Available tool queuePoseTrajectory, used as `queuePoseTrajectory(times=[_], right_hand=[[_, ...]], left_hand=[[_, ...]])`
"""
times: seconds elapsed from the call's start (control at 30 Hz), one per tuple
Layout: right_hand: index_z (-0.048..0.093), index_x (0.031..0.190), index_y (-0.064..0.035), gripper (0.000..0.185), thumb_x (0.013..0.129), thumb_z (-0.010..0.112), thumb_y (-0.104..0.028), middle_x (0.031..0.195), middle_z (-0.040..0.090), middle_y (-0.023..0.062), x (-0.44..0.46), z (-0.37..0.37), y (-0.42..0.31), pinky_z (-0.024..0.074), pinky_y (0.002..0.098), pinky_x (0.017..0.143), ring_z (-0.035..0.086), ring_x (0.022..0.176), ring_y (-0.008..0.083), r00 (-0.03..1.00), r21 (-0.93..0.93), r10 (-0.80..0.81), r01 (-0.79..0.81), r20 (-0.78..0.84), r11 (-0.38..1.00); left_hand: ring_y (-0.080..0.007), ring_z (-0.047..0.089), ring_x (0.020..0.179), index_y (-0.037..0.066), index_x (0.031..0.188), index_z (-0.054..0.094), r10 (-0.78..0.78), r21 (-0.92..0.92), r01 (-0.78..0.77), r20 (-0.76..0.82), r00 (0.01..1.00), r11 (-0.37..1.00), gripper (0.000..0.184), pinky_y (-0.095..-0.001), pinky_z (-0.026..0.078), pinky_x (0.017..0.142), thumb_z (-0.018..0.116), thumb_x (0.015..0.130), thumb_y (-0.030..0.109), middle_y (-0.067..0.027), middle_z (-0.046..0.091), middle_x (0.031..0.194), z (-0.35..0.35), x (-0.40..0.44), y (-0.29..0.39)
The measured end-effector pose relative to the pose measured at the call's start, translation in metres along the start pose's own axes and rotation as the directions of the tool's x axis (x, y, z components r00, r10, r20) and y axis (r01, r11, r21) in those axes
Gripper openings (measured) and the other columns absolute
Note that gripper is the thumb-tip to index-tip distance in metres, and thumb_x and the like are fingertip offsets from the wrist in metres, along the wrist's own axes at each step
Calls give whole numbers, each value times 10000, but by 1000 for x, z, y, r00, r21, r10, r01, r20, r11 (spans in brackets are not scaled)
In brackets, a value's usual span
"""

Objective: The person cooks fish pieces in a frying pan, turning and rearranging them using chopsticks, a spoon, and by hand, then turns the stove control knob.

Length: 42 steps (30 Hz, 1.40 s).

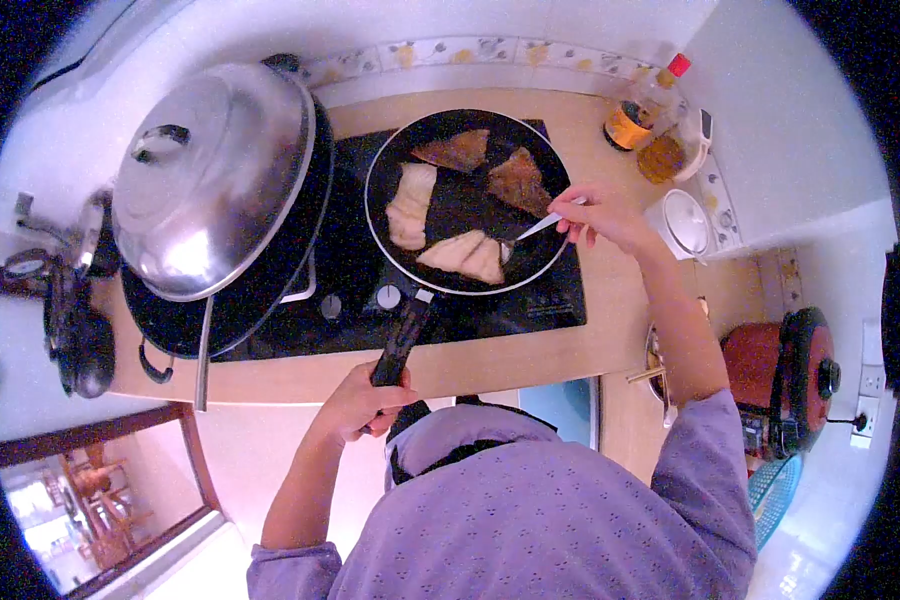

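My left hand point(365, 402) is wrapped round the black handle of a frying pan point(460, 205) on the cooktop. Over the pan's right rim, my right hand point(605, 220) pinches a slim, pale spoon point(548, 222). Its lower end reaches down to the edge of a pale fish piece point(467, 257) at the front of the pan. Another pale fish piece point(410, 207) lies on the left. Towards the back are two browned pieces, one fish piece point(454, 151) at the top and another fish piece point(519, 182) to the right.
A large wok with a domed metal lid point(220, 180) stands left on the black cooktop point(555, 290). At the back right are a red-capped bottle point(638, 115), a jar point(662, 158) and a white lidded pot point(684, 222). A red cooker point(765, 365) sits further right.
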State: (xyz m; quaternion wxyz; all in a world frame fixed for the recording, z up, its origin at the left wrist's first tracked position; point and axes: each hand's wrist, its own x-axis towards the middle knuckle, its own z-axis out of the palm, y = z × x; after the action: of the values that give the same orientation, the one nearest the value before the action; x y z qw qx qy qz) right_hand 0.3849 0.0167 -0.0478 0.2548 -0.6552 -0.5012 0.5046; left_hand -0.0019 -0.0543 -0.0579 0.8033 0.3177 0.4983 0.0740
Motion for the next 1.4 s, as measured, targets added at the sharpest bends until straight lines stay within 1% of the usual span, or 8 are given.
queuePoseTrajectory(times=[0.13, 0.2, 0.23, 0.3, 0.43, 0.73, 1.1, 1.4], right_hand=[[662, 935, -56, 174, 850, 623, -203, 734, 645, 33, 4, -4, -3, 449, 211, 464, 607, 605, 94, 999, -207, 52, -54, -13, 977], [665, 873, -46, 131, 821, 640, -163, 735, 652, 51, 7, -3, 1, 473, 266, 517, 621, 622, 144, 983, -377, -183, 168, -5, 911], [665, 873, -46, 131, 821, 640, -163, 735, 652, 51, 8, -2, 1, 473, 266, 517, 621, 622, 144, 984, -378, -180, 166, -3, 911], [653, 843, -38, 83, 798, 632, -104, 738, 649, 82, 11, -2, 2, 482, 327, 588, 622, 659, 207, 879, -634, -470, 412, 86, 654], [644, 849, -37, 74, 792, 613, -74, 740, 640, 116, 14, -6, 0, 478, 362, 642, 620, 697, 250, 930, -616, -362, 319, 59, 720], [649, 852, -58, 79, 801, 612, -106, 795, 644, 120, 6, 1, -15, 472, 378, 670, 615, 765, 280, 919, -712, -369, 349, 134, 609], [648, 796, -74, 158, 789, 644, -232, 758, 596, 130, -7, 8, -14, 453, 425, 642, 590, 779, 331, 887, -850, -409, 377, 216, 368], [671, 812, -111, 185, 805, 627, -291, 745, 611, 108, -10, 14, -8, 457, 434, 619, 600, 728, 319, 913, -832, -368, 339, 178, 439]], left_hand=[[-79, 366, 346, 53, 813, 508, 6, 9, -6, 3, 1000, 1000, 196, -245, 260, 317, 685, 730, 67, 18, 416, 508, 0, 0, 0], [-80, 373, 347, 51, 815, 512, 1, 31, -1, -4, 1000, 1000, 197, -242, 263, 318, 688, 730, 75, 17, 421, 502, 0, 0, 1], [-80, 380, 347, 48, 817, 516, -1, 58, 2, -10, 1000, 998, 199, -239, 266, 318, 692, 731, 84, 16, 425, 496, 0, 0, 2], [-82, 384, 346, 47, 821, 519, -16, 76, 17, -14, 1000, 997, 202, -239, 269, 319, 694, 731, 89, 13, 432, 490, 1, -2, 7], [-87, 388, 341, 46, 829, 524, -21, 85, 21, 0, 1000, 996, 205, -244, 273, 318, 697, 731, 95, 2, 448, 484, 0, 0, 5], [-94, 391, 340, 39, 837, 526, -38, 97, 39, -9, 999, 995, 208, -250, 290, 329, 696, 728, 91, -13, 465, 487, 0, 0, 7], [-100, 420, 348, 24, 831, 518, -20, 57, 20, 14, 1000, 998, 205, -248, 300, 331, 688, 728, 72, -25, 483, 505, -1, 0, 9], [-98, 417, 352, 25, 831, 519, -21, 51, 19, 36, 999, 998, 217, -244, 300, 333, 702, 730, 85, -21, 478, 512, -3, 0, 9]])
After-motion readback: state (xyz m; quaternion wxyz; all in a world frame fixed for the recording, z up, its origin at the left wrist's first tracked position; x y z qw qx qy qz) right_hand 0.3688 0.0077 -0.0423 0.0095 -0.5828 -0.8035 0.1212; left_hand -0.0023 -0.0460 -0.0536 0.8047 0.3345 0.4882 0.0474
